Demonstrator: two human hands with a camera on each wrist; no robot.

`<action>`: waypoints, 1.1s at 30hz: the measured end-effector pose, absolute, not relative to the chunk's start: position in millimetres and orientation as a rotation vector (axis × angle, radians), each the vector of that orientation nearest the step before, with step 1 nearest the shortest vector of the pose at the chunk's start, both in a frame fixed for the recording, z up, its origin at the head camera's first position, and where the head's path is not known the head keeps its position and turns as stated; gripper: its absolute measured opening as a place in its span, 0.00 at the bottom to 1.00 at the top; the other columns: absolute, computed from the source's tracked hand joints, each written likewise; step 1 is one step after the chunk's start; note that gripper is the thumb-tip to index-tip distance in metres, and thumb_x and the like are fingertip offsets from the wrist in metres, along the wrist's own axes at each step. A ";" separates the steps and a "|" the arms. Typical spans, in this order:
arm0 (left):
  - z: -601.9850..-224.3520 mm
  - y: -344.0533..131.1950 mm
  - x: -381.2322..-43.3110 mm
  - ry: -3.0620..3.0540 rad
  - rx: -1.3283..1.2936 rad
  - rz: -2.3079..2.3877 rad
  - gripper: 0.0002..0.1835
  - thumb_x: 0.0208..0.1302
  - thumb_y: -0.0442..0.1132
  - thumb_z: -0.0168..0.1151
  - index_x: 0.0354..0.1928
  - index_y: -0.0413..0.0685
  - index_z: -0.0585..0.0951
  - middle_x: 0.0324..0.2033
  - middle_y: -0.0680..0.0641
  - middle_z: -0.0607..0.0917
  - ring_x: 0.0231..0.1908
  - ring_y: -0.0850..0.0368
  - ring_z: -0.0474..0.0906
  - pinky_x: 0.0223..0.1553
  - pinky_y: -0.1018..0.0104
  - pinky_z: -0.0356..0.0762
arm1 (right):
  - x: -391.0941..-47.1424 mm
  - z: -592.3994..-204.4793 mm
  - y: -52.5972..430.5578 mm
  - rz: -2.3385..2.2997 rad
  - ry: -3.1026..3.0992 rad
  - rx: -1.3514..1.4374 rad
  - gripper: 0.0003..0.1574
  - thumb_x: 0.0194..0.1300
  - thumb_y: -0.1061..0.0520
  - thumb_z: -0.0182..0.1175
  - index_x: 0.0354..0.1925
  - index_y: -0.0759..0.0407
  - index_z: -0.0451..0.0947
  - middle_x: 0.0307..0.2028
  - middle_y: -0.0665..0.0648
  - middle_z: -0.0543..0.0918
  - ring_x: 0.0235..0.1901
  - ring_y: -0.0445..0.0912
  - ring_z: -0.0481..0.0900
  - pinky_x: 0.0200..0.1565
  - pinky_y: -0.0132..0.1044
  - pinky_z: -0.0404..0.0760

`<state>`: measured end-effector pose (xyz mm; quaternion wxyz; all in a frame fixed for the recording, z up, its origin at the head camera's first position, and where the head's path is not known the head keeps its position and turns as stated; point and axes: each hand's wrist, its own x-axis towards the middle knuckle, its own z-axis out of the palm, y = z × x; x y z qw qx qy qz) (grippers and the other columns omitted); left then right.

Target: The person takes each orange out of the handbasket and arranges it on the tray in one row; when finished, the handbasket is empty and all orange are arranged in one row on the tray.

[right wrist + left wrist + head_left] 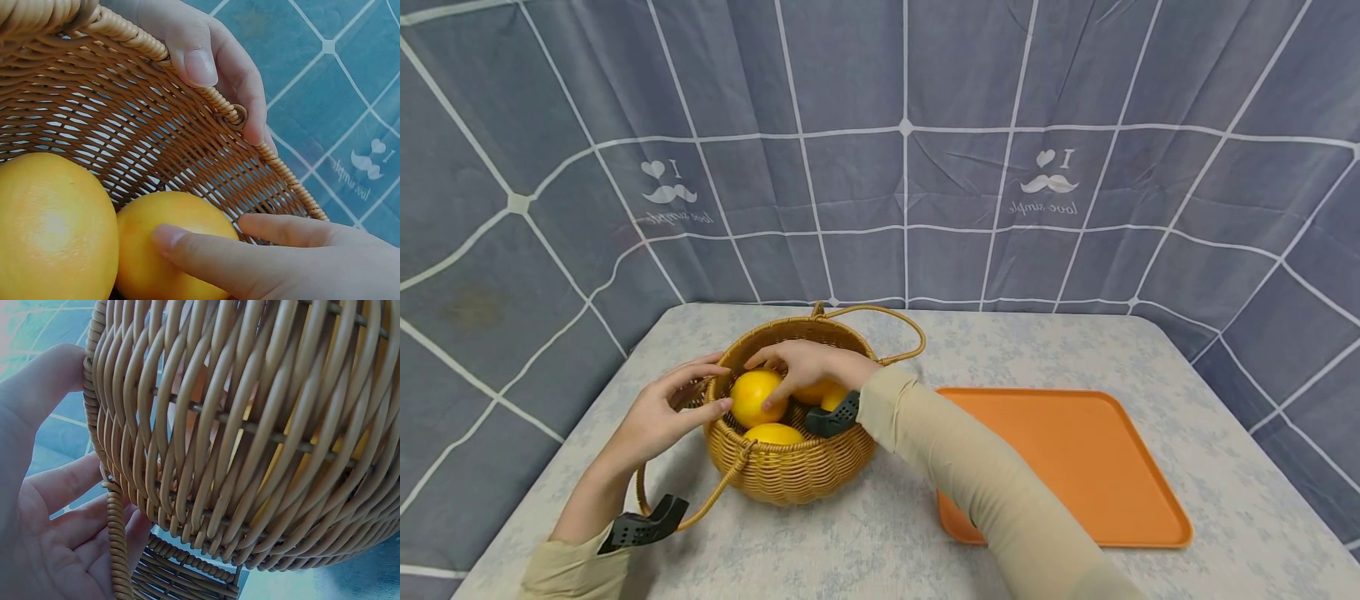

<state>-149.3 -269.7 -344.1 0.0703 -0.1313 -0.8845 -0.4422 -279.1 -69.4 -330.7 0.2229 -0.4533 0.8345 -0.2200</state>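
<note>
A woven wicker basket (pixel 790 475) stands at the left of the table with several yellow-orange oranges inside. My left hand (pixel 658 417) holds its left rim; in the right wrist view that thumb and finger lie over the edge. My right hand (pixel 808 364) reaches into the basket over its right side. Its thumb presses one orange (pixel 181 212), and the fingers curve round the far side of the fruit. Another orange (pixel 53 231) sits beside it, and one (pixel 773 434) lies near the front rim. The right forearm and wrist camera partly hide the other fruit.
A flat orange tray (pixel 1052 442) lies right of the basket, partly under my right sleeve (pixel 992 475). One basket handle (pixel 867 308) hangs out at the back right, the other at the front left by my left wrist. A grey checked curtain (pixel 865 183) backs the table.
</note>
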 end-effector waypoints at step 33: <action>-344.5 -270.5 -149.9 -2.652 -0.387 -1.332 0.22 0.63 0.43 0.63 0.56 0.42 0.75 0.66 0.46 0.65 0.64 0.43 0.60 0.51 0.89 0.59 | -274.4 -330.6 -71.2 -0.463 2.184 -1.290 0.33 0.58 0.52 0.67 0.62 0.52 0.72 0.55 0.49 0.75 0.52 0.40 0.73 0.50 0.25 0.71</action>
